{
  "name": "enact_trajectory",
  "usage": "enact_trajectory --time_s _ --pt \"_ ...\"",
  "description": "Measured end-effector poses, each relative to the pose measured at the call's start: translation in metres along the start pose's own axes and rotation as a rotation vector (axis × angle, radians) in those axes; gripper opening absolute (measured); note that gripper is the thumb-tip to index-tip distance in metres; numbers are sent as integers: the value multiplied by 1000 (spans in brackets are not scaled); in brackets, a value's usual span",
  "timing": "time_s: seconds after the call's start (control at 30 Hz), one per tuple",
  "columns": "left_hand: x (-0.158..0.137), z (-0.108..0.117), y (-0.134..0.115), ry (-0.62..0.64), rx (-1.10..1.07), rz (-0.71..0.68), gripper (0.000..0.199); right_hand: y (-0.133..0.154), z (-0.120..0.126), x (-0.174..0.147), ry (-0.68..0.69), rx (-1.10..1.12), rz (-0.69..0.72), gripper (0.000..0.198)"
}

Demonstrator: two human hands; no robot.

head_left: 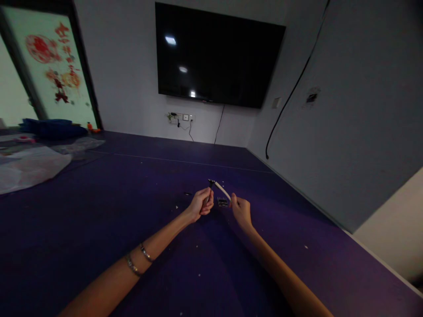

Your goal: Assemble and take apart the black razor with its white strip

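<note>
My left hand (200,204) is closed round the handle of a dark pliers-like tool (211,182), its small head pointing up and away from me. A white cable (223,190) runs from that head down to my right hand (240,210), whose thumb and fingers grip its lower end. The cable's far end meets the tool head; whether the jaws bite on it is too small to tell. Between and just beyond my hands, a small dark rack of bits or parts (222,202) lies on the purple surface (148,255). Left of my left hand lies a small black piece (187,193).
Small white scraps (306,247) are scattered over the surface. Clear plastic sheeting (36,165) and a dark blue bag-like bundle (54,127) lie at the far left. A black cable (291,94) hangs down the right wall. A television (218,57) hangs above wall sockets (185,117).
</note>
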State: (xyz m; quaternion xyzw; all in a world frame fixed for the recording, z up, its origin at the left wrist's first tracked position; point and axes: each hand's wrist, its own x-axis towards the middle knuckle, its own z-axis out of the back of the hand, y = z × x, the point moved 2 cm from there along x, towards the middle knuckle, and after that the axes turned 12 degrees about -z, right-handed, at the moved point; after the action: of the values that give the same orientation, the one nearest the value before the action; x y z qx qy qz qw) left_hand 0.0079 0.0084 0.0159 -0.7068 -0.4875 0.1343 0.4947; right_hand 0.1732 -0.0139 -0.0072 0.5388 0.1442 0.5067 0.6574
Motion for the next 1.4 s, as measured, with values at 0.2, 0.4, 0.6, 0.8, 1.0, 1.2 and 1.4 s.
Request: enact_trajectory --time_s 0.2,0.4,0.6,0.8,1.0,1.2,1.4 --pt "1 0 1 10 -7 16 27 15 2 1 -21 31 16 52" --pt "0 -1 -3 50 -68 27 28 7 -5 -4 -2 12 10 52" --pt "0 -1 -2 56 -73 43 28 12 0 -2 -37 31 25 54" --pt "-1 -3 -3 93 -101 33 29 10 -5 -7 9 22 22 53" --pt "-2 -3 -2 86 -101 20 30 16 -2 -5 -19 57 14 53" --pt "-1 -4 -3 108 -89 2 28 8 -9 -6 20 72 -18 52" --pt "5 5 0 5 44 -106 27 7 0 0 44 216 -118 50"
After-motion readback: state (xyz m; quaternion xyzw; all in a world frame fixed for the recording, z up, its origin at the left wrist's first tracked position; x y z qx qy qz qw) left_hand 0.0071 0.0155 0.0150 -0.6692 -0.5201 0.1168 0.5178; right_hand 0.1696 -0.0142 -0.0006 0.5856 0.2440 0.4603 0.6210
